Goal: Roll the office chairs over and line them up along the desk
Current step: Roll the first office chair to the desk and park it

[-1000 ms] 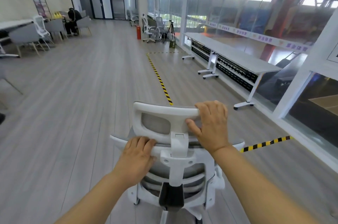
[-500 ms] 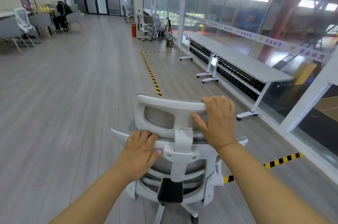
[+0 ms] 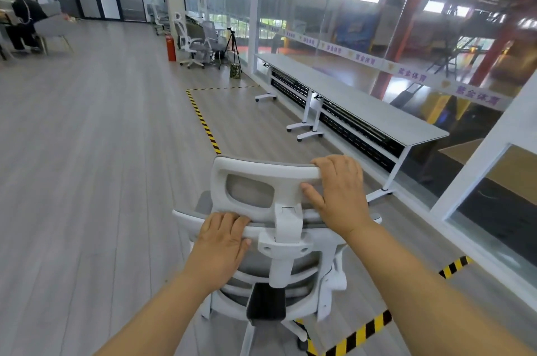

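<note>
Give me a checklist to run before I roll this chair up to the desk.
1. Right hand grip on headrest: ok, fingers over the top, thumb beneath.
2. Left hand grip on backrest rail: ok, fingers over the rail.
3. Path to desk: ok, only flat striped tape shows on the floor.
4. Desk's near side free of other chairs: ok, as far as seen.
5. Casters: cannot tell, mostly hidden.
6. Chair parked at desk: not ok, it stands apart from it.
</note>
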A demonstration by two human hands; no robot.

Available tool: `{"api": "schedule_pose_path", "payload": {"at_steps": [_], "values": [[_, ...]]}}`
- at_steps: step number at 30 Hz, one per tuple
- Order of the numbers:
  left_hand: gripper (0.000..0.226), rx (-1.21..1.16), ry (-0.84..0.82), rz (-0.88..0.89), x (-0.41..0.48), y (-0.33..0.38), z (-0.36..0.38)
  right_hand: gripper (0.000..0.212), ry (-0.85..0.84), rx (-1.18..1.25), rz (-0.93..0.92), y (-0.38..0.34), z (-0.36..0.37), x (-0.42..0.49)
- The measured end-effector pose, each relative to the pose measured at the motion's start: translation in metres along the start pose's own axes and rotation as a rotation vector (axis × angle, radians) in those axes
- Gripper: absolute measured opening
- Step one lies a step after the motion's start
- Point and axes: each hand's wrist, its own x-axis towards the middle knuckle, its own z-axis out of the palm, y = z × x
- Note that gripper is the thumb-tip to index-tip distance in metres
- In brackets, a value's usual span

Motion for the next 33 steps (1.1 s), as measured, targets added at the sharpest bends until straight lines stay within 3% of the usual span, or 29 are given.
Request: {"api": "schedule_pose_path", "payload": {"at_steps": [24,33], "values": [[0.035,0.106,-0.031,-0.090,0.431,-0.196,0.202,0.044,-0.004,0.031,-0.055,0.202,0.314,0.380],[0.034,0.069,0.090,-0.040,0.581,-0.285,0.281,0.044,0.038,0.031,-0.041,0.259,0.434,0.517]]}}
